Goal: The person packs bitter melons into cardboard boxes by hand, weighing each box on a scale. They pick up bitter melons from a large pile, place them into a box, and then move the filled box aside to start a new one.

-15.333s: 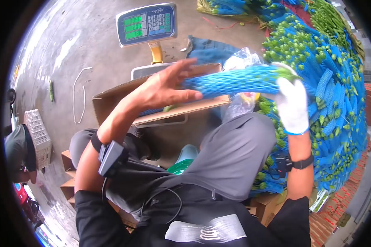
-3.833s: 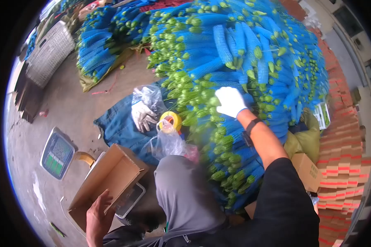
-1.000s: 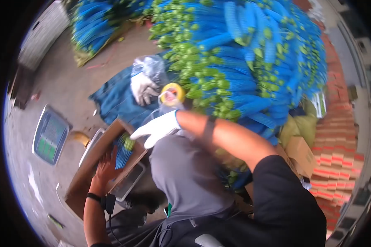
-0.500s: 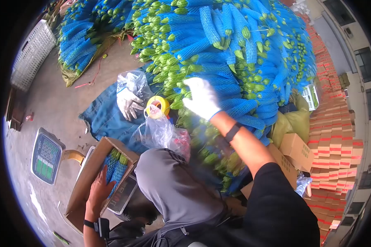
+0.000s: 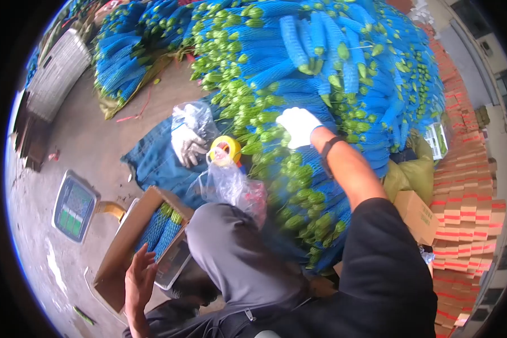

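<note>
One gloved right hand (image 5: 298,125), grip unclear, on netted stem pile (image 5: 332,67), bare left hand (image 5: 139,276) spread open on one box (image 5: 115,265)

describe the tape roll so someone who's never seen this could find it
Start at the big heap of blue-netted green vegetables; a blue cloth lies at its lower left edge. The tape roll sits at the cloth's right side, beside a loose white glove in clear plastic. It is the only yellow ring there.

Gloved right hand (image 5: 298,125) reaches into netted vegetable pile (image 5: 321,73).
</note>
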`<state>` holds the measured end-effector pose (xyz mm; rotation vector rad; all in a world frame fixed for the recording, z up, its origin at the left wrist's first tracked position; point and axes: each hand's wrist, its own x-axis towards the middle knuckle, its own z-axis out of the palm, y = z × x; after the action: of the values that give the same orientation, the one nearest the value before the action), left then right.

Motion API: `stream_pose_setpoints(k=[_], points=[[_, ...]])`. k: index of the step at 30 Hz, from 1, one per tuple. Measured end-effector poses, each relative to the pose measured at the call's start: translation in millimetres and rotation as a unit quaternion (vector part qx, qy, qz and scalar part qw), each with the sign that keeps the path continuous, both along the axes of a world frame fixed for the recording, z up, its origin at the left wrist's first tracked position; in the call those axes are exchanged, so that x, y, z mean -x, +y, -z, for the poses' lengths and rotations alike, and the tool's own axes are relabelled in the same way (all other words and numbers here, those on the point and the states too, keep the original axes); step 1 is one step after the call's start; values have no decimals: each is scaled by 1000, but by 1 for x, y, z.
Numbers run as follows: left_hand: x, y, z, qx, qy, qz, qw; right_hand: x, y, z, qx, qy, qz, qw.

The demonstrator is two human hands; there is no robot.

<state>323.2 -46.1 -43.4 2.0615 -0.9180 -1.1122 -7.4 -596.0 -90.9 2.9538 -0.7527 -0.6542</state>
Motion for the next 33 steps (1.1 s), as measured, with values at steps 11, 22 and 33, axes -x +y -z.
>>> stream_pose_setpoints(k=[11, 22, 33], points=[[-1, 13, -8, -2, -55, 37, 998, -16, 49, -99, 34, -229, 116, 966], [44, 49, 23, -147, -223, 176, 947, -225, 265, -284, -324, -371, -178, 852], [80, 51, 76, -59, -287, 34, 955, -425, 547, -139, -278, -70, -419, 862]])
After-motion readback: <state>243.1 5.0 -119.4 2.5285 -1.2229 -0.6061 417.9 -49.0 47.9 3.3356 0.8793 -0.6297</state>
